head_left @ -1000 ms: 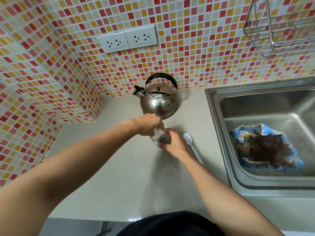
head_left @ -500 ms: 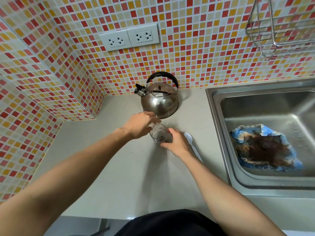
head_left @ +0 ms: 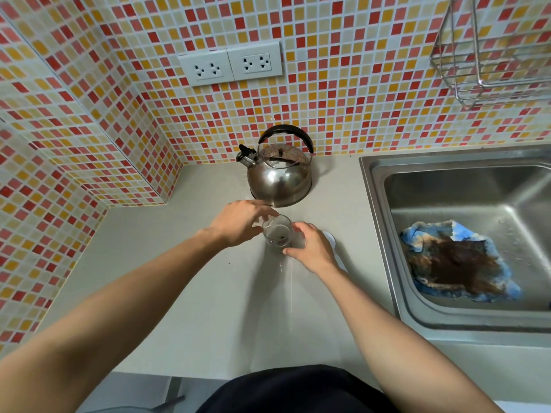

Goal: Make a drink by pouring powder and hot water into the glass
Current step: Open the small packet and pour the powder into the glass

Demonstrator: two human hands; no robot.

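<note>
**Both hands at the glass, dark powder inside**

We see a small clear drinking glass (head_left: 278, 237) standing upright on the pale grey surface (head_left: 185, 293), just in front of a rounded stainless-steel kettle with a black handle (head_left: 278, 171). A little dark powder lies at the bottom of the glass. Our right hand (head_left: 310, 248) cups the glass from its right side, thumb and fingers curled around the wall. Our left hand (head_left: 238, 223) sits at the rim on the left, fingertips pinching something pale and blurred; we cannot tell what. A white plastic spoon (head_left: 335, 248) lies mostly hidden behind the right hand. In the steel sink (head_left: 384, 222) rests a blue cloth stained brown (head_left: 459, 263). We can read no writing anywhere.
</note>
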